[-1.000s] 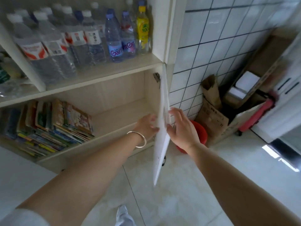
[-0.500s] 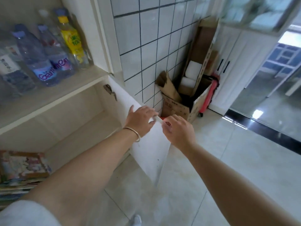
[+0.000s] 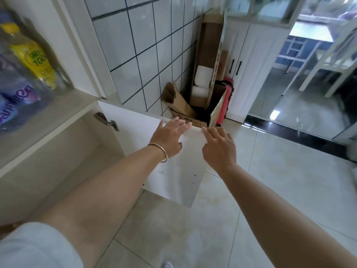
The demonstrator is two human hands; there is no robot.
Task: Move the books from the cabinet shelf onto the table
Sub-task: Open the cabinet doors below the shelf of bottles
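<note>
The white cabinet door (image 3: 179, 171) stands swung wide open toward the tiled wall. My left hand (image 3: 170, 137), with a bracelet on its wrist, lies flat with straight fingers on the door's inner face near its top edge. My right hand (image 3: 219, 146) is just to the right, its fingertips at the door's outer corner. The lower cabinet shelf (image 3: 63, 165) shows only bare wood here. The books are out of view to the left. No table for the books is plainly in view.
Bottles, one yellow (image 3: 31, 55), stand on the upper shelf. Open cardboard boxes (image 3: 195, 111) with paper rolls and a red object (image 3: 226, 101) sit in the corner behind the door. A white cupboard (image 3: 249, 74) and glossy tiled floor (image 3: 280, 180) lie to the right.
The door has swung from edge-on to wide open under both hands. My view has turned right, so the books have slipped out of view.
</note>
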